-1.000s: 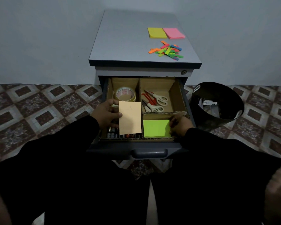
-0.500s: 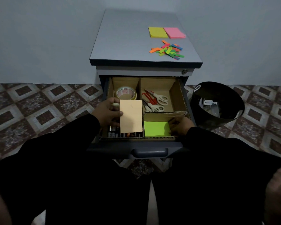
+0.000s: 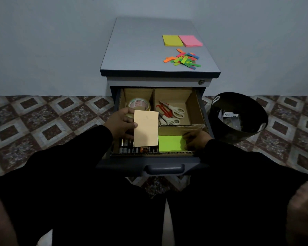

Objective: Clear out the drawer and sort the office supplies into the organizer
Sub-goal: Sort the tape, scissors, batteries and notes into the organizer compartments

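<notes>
The open drawer (image 3: 205, 110) holds a cardboard organizer (image 3: 194, 105) with several compartments. My left hand (image 3: 120, 124) pinches an orange pad of sticky notes (image 3: 146, 130) above the front left compartment, where pens and markers (image 3: 132, 149) lie. My right hand (image 3: 196, 140) rests on a green pad of sticky notes (image 3: 171, 143) in the front right compartment, fingers on its right edge. A roll of tape (image 3: 139, 104) sits in the back left compartment. Scissors (image 3: 171, 112) lie in the back right one.
On the cabinet top (image 3: 140, 50) lie a yellow pad (image 3: 172, 40), a pink pad (image 3: 190, 40) and several small coloured tabs (image 3: 183, 59). A black bin (image 3: 238, 118) with scraps stands on the tiled floor to the right of the drawer.
My left hand has lifted the orange pad slightly up and back. My right hand has shifted a little over the green pad's right edge.
</notes>
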